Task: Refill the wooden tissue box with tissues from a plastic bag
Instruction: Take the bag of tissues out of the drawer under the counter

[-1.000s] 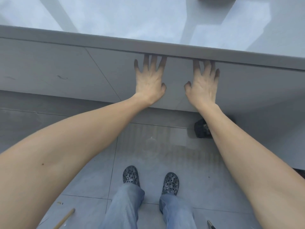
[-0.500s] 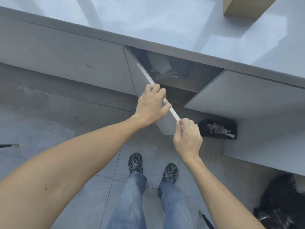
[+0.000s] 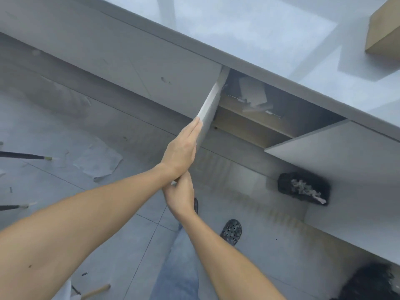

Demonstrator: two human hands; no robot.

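Both hands on the left cabinet door, cupboard open.

Nearest, the right hand pinches the door at its lower edge; just beyond, the left hand lies flat along its face. Behind the door, white packs sit inside; farthest, the wooden box stands on the countertop.

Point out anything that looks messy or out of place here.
Crumpled paper sheets lie loose on the floor tiles left of the cabinet. White packets sit jumbled and tilted inside the open cabinet. A black bin sits under it.
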